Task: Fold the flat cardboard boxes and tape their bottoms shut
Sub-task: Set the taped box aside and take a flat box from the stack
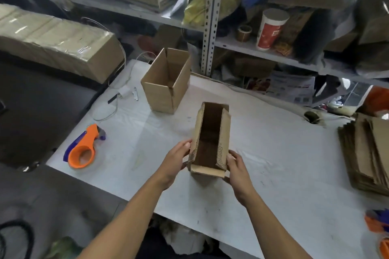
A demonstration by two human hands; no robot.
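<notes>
While both forearms are reaching in from the near edge, the left hand (175, 159) and the right hand (236, 167) are gripping a small cardboard box (210, 139) between them, fingers curled onto its left and right sides near the open end facing the camera. This box is tilting away over the middle of the white table (273, 153), its flaps standing open. To the left, an orange tape dispenser (83, 148) is lying on the table near its edge. At the right edge, a stack of flat boxes (367, 153) is resting. Farther back, a second box (166, 80) is standing upright with its top open, beside a white cable (113, 107). Beyond it, cluttered shelves (252, 48) are holding a red-and-white cup (270, 29).
</notes>
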